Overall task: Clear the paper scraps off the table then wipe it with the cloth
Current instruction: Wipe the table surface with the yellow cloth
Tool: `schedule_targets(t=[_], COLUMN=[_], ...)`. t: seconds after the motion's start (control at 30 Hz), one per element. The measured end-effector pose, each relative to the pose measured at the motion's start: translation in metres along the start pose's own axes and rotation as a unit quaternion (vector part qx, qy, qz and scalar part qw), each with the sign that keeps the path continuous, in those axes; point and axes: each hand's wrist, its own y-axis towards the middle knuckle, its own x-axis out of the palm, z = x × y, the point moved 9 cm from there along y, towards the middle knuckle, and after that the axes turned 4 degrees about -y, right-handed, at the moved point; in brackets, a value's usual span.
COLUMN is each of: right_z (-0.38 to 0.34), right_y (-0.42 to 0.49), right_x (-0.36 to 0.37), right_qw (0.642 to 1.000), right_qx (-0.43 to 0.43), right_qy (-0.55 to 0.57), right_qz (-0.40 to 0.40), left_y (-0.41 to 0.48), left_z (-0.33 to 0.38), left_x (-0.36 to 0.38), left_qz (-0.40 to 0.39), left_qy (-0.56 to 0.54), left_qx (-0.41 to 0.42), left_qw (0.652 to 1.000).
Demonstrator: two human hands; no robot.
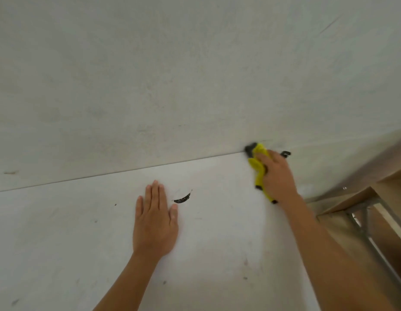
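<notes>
The white table [60, 232] fills the lower part of the view and meets a pale wall along its far edge. My right hand [277, 176] presses a yellow cloth [258, 163] with dark trim onto the table at its far right corner, against the wall. My left hand [154, 223] lies flat on the table, palm down, fingers together and holding nothing. A thin curved black scrap [182, 198] lies just right of my left hand's fingertips. Another small dark scrap [286, 153] sits by the wall just beyond my right hand.
The pale wall [195, 75] rises straight behind the table. At the right, past the table's edge, are a brown floor [390, 254] and a metal table leg frame [363, 230]. Small dark specks [164, 282] dot the table top.
</notes>
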Motion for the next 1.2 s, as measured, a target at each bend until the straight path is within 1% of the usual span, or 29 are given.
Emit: schedule_targets(t=[0.07,0.1,0.17,0.2,0.27,0.33,0.37,0.4,0.43,0.47,0.5,0.57,0.6,0.67,0.73,0.77,0.8,0.83,0.87,0.93,0.97,1.0,1.03,1.07,1.17,1.2], right_z=[0.031,0.036,0.021,0.002,-0.06,-0.124,-0.148,-0.158,-0.153,-0.132,-0.103,-0.036,-0.009,0.02,0.024,0.013,-0.007,-0.036,-0.071,-0.141,-0.159,-0.162,-0.149,-0.126,-0.033,-0.008], right_y=[0.011,0.015,0.018,0.013,-0.01,-0.042,-0.056,-0.062,-0.056,-0.043,-0.027,0.002,0.011,0.021,0.022,0.019,0.014,0.004,-0.01,-0.051,-0.067,-0.071,-0.064,-0.053,-0.011,-0.001], right_x=[-0.008,-0.009,-0.007,-0.004,0.012,0.036,0.046,0.053,0.055,0.055,0.049,0.026,0.015,0.002,-0.003,-0.007,-0.008,-0.002,0.008,0.037,0.048,0.055,0.057,0.054,0.017,0.004], right_qw=[0.998,0.996,0.997,0.998,0.999,0.989,0.982,0.975,0.974,0.979,0.988,0.999,1.0,0.998,0.993,0.993,0.995,0.998,0.999,0.989,0.982,0.977,0.978,0.984,1.0,0.999], right_qx=[0.055,0.072,0.075,0.056,-0.029,-0.124,-0.168,-0.203,-0.208,-0.177,-0.136,-0.025,0.011,0.055,0.098,0.102,0.085,0.049,-0.003,-0.124,-0.164,-0.186,-0.181,-0.154,-0.015,0.027], right_qy=[-0.039,-0.044,-0.021,-0.004,0.039,0.074,0.07,0.063,0.067,0.074,0.062,0.022,0.003,-0.038,-0.063,-0.063,-0.049,-0.013,0.03,0.069,0.065,0.051,0.042,0.03,-0.021,-0.042], right_qz=[-0.013,-0.017,0.001,0.009,0.016,-0.023,-0.044,-0.057,-0.062,-0.064,-0.049,-0.01,-0.004,-0.013,-0.005,0.014,0.032,0.038,0.024,-0.042,-0.072,-0.088,-0.091,-0.082,-0.007,-0.004], left_y=[0.0,0.0,0.0,0.0,0.0,0.001,0.001,0.001,0.001,0.002,0.001,0.0,0.0,0.0,0.0,0.001,0.001,0.001,0.0,0.001,0.001,0.001,0.002,0.002,0.001,0.001], left_z=[0.0,0.001,0.001,0.001,0.0,0.0,0.0,0.0,0.001,0.001,0.0,0.0,0.001,0.001,0.001,0.001,0.001,0.001,0.0,0.0,0.0,0.0,0.0,0.0,0.0,0.0], left_x=[0.0,0.0,0.0,-0.001,0.0,-0.001,-0.001,-0.001,-0.002,-0.002,-0.001,-0.001,-0.002,-0.001,-0.001,-0.001,-0.001,-0.001,-0.001,0.0,0.0,0.0,0.0,-0.001,0.002,0.0], left_qz=[0.004,0.004,0.005,0.007,0.007,0.014,0.016,0.018,0.021,0.022,0.017,0.018,0.023,0.02,0.021,0.021,0.021,0.02,0.021,0.023,0.021,0.022,0.025,0.027,0.014,0.017], left_qy=[0.001,0.001,-0.003,-0.006,-0.005,0.001,0.005,0.009,0.013,0.013,0.011,0.008,0.009,0.008,-0.001,-0.003,-0.003,-0.003,-0.004,-0.001,0.003,0.008,0.01,0.01,0.008,0.007], left_qx=[-0.002,-0.002,-0.002,-0.002,-0.003,-0.001,0.0,0.002,0.005,0.008,0.008,0.007,0.008,0.006,0.005,0.006,0.005,0.004,0.003,0.003,0.002,0.002,0.004,0.005,0.006,0.007], left_qw=[1.0,1.0,1.0,1.0,1.0,1.0,1.0,1.0,1.0,1.0,1.0,1.0,1.0,1.0,1.0,1.0,1.0,1.0,1.0,1.0,1.0,1.0,1.0,1.0,1.0,1.0])
